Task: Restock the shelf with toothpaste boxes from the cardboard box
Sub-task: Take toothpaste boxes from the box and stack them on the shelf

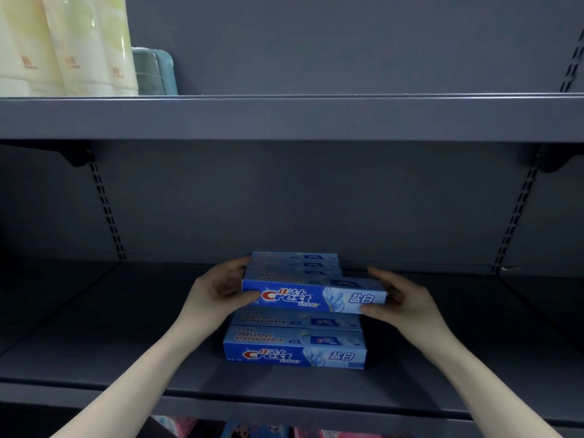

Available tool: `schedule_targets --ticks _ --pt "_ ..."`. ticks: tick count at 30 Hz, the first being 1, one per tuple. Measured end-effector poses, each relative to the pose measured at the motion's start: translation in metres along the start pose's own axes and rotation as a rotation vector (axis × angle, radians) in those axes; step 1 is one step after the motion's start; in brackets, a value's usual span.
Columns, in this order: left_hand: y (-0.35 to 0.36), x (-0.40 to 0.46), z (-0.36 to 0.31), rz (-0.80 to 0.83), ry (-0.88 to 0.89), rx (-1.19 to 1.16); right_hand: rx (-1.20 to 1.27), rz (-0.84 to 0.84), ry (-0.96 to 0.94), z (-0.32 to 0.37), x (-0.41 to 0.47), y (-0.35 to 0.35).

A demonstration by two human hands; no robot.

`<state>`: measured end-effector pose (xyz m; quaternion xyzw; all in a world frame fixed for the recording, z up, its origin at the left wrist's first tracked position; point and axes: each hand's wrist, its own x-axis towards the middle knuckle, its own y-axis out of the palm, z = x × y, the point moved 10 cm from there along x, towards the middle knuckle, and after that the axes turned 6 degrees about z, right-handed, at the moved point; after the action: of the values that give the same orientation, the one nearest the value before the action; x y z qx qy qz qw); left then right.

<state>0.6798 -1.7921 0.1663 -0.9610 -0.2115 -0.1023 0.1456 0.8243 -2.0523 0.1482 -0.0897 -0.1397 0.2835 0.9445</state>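
A blue toothpaste box (314, 295) is held lengthwise between my hands, a little above the grey shelf (126, 327). My left hand (218, 287) grips its left end with the fingers curled round it. Its right end sits in the grip of my right hand (399, 298), thumb below and fingers behind. Two more blue boxes (295, 346) lie flat on the shelf in front and below. Behind the held box is a stack of several boxes (295, 262). The cardboard box is out of view.
The upper shelf (284, 118) carries pale yellow bottles (66, 45) and a clear green container (155, 71) at the far left. Slotted uprights (107, 213) stand at both sides of the back panel. Colourful packages (252, 429) show below the shelf's front edge.
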Motion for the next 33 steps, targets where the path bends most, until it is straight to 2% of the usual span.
schedule_targets --ticks 7,18,24,33 --pt "-0.004 0.029 0.024 0.017 -0.034 0.178 -0.051 0.014 0.030 -0.011 0.030 0.008" --pt "-0.013 0.082 0.058 0.029 -0.068 0.267 -0.087 -0.007 0.039 -0.031 0.092 0.020" --pt "-0.018 0.116 0.063 -0.047 -0.079 0.395 -0.282 -0.066 0.032 -0.030 0.130 0.024" --pt "-0.016 0.136 0.081 -0.212 -0.156 0.252 -0.403 -0.201 0.086 -0.036 0.155 0.021"
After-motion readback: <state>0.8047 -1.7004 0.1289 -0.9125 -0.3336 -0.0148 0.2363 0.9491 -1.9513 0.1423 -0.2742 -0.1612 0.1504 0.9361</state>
